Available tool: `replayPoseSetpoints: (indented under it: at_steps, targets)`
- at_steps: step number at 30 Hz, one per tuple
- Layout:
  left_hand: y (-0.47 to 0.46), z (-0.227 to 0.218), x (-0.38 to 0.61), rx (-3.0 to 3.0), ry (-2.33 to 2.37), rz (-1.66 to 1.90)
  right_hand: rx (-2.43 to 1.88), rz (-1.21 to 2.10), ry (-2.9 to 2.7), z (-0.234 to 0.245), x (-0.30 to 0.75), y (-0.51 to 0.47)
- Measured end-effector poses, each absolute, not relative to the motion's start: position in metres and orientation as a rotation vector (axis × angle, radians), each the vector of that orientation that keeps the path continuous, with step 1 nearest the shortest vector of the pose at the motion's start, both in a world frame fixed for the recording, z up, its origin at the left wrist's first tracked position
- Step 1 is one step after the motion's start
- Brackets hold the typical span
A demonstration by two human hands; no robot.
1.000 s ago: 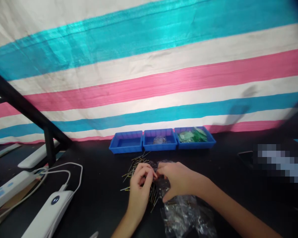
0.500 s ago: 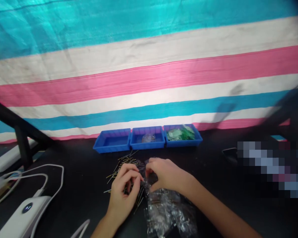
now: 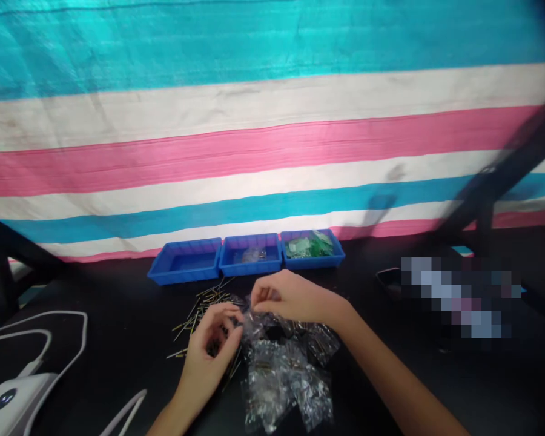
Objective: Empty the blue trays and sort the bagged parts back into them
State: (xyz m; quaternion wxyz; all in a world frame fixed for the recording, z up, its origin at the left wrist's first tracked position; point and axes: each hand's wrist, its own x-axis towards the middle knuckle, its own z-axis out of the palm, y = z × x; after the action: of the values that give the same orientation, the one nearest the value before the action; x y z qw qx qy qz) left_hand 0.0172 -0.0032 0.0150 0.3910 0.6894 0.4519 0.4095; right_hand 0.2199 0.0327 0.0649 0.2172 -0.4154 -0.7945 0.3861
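My right hand [image 3: 295,297] pinches a small clear plastic bag [image 3: 253,327] with its thumb and fingers, palm down. Close by on the left, my left hand [image 3: 213,345] curls round with its thumb and fingertips almost meeting at the bag's left edge. Under and behind the left hand lies a loose heap of thin metal pins [image 3: 205,306], some brass-coloured and some silvery. Nearer to me, several clear plastic bags [image 3: 284,378] are piled, some with thin pins visible inside. The left fingertips partly hide what lies between them.
Three blue trays stand in a row behind the hands: the left tray [image 3: 157,274], the middle tray [image 3: 249,269] with clear bags, and the right tray [image 3: 313,263] with green packets. A white device [image 3: 25,393] with cables lies left. A dark phone-like object [image 3: 388,280] lies right.
The view has shifted, so the trays appear further left. My right hand has lifted slightly off the bag pile, and more bags show beneath it. The left hand stays beside the pins.
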Motion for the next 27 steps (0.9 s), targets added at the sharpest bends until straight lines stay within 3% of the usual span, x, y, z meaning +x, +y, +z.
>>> replayPoseSetpoints:
  at_steps: [11, 20, 27]
  targets:
    - [-0.013, 0.016, 0.023, 1.560, 1.120, 1.105, -0.950, 1.519, -2.048, 0.077, 0.215, 0.027]
    - [-0.011, 0.009, 0.025, 1.453, 1.085, 1.233, -0.981, 1.197, -2.129, 0.080, 0.208, 0.024]
    - [-0.018, 0.005, 0.026, 1.635, 1.034, 1.215, -0.979, 1.158, -2.112, 0.077, 0.199, 0.020]
